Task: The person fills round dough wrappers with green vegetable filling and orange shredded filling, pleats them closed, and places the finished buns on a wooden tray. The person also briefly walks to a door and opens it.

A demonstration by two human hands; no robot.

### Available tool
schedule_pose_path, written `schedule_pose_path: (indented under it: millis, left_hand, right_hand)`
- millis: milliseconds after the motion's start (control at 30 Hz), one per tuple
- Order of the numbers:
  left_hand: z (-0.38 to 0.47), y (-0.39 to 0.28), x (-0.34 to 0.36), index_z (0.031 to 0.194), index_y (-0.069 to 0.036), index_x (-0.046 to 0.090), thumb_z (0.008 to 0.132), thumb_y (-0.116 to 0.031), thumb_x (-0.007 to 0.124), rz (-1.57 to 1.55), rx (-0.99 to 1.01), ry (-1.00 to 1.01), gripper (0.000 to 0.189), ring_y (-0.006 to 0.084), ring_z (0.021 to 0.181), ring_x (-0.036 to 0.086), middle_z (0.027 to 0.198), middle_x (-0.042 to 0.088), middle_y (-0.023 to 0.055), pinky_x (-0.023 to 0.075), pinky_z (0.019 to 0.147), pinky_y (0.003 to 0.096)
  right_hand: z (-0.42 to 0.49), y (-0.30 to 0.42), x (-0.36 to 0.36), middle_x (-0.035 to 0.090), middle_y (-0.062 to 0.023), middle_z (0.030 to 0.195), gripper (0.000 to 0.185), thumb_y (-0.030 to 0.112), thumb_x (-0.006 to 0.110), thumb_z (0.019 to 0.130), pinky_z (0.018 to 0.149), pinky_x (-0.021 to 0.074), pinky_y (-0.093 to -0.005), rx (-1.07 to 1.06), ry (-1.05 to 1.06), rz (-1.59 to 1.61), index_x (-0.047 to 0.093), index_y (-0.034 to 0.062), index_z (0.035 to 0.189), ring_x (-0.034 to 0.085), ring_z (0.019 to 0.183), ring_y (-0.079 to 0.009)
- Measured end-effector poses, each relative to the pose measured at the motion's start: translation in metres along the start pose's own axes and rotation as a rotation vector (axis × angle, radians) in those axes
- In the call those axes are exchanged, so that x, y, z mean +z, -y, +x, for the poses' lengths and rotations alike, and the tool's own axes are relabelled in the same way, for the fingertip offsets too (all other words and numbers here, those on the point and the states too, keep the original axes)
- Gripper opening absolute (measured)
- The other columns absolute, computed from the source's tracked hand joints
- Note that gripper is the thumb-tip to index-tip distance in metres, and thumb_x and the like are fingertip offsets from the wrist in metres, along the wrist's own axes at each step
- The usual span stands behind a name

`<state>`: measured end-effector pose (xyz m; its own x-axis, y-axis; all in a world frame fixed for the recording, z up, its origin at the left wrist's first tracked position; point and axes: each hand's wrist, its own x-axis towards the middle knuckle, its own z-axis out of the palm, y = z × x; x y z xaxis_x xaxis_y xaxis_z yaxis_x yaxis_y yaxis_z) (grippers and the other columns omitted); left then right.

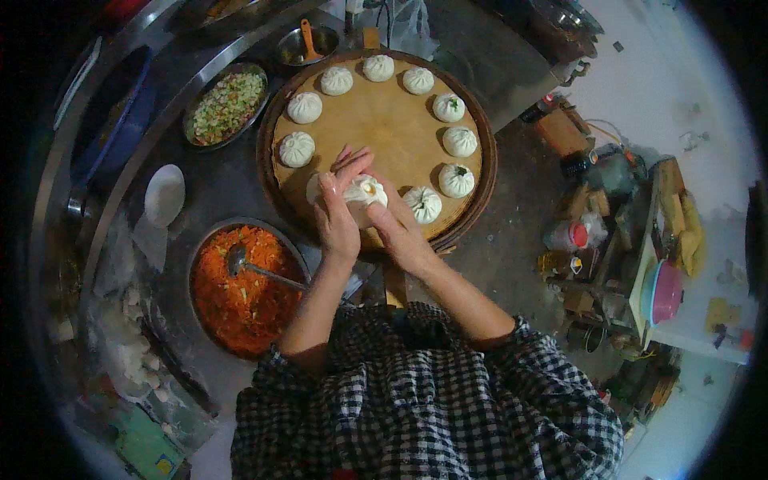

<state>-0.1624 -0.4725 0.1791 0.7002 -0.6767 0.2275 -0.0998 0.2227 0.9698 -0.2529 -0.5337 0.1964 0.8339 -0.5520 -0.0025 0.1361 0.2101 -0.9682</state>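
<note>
Between my left hand (339, 225) and my right hand (402, 231), I hold a pleated white dough bun (365, 191) with a small opening at its top. Both hands cup it from the sides above the near part of a round steamer tray (384, 126). Pleated buns stand in a ring around the tray's edge, among them a bun with a green bit on top (456, 180) and one beside my right hand (422, 204). Another pale round shape is partly hidden behind my left hand. At the left lies a large bowl of orange filling (240, 318) with a metal ladle (273, 276) in it.
A bowl of chopped green filling (225, 108) and a small metal pot with an orange-handled tool (309, 42) stand beyond the tray. Left are a white oval object (165, 195) and floury dough pieces (141, 360). A cluttered shelf (642, 258) stands at the right.
</note>
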Motion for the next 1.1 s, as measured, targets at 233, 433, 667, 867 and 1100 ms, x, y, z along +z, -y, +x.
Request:
schedule_pose_path:
  millis: [233, 433, 667, 867, 1100]
  left_hand:
    - [0.052, 0.01, 0.015, 0.149, 0.008, 0.02, 0.096, -0.07, 0.025, -0.52, -0.521, 0.21, 0.094, 0.0281, 0.145, 0.023, 0.156, 0.023, 0.023, 0.014, 0.119, 0.0405]
    - [0.064, 0.041, 0.019, 0.149, 0.012, 0.01, 0.095, -0.071, 0.025, -0.451, -0.686, 0.234, 0.1, 0.0298, 0.147, 0.018, 0.157, 0.016, 0.0251, 0.0106, 0.12, 0.0411]
    - [0.07, 0.088, 0.021, 0.141, -0.001, 0.04, 0.096, -0.066, 0.038, -0.496, -0.805, 0.205, 0.079, 0.0236, 0.123, 0.046, 0.133, 0.049, 0.013, 0.0395, 0.102, 0.0397]
    - [0.06, 0.037, 0.03, 0.137, -0.006, 0.045, 0.1, -0.042, 0.044, -0.317, -0.446, 0.056, 0.052, 0.0248, 0.112, 0.054, 0.123, 0.056, 0.0138, 0.0469, 0.092, 0.039]
    - [-0.051, -0.035, -0.163, 0.113, -0.002, 0.062, 0.098, -0.012, 0.055, -0.064, 0.172, -0.254, 0.019, 0.013, 0.105, 0.058, 0.131, 0.054, 0.0091, 0.0493, 0.083, 0.0264]
  right_hand:
    - [0.062, 0.022, -0.11, 0.059, -0.0154, 0.124, 0.083, 0.025, 0.087, 0.071, 0.097, 0.0473, -0.0323, 0.098, 0.203, -0.464, 0.044, -0.0022, 0.136, 0.058, 0.115, -0.0195]
    - [0.085, -0.005, -0.113, 0.06, -0.0178, 0.126, 0.078, 0.022, 0.086, 0.068, 0.101, 0.044, -0.0384, 0.023, 0.257, -0.849, 0.049, 0.0029, 0.134, 0.056, 0.118, -0.0322]
    - [0.096, -0.029, -0.12, 0.056, -0.02, 0.127, 0.074, 0.019, 0.086, 0.067, 0.101, 0.0434, -0.0399, -0.118, 0.369, -0.999, 0.051, 0.0019, 0.13, 0.052, 0.12, -0.0354]
    - [0.106, -0.041, -0.143, 0.05, -0.015, 0.14, 0.073, 0.006, 0.074, 0.081, 0.1, 0.0456, -0.0436, 0.196, 0.398, -0.686, 0.038, 0.0029, 0.144, 0.051, 0.125, -0.0282]
    - [0.093, 0.041, 0.006, 0.054, -0.015, 0.137, 0.045, 0.008, 0.059, 0.095, 0.101, 0.0436, -0.0379, -0.256, 0.285, -0.873, 0.049, 0.0042, 0.139, 0.053, 0.124, -0.0239]
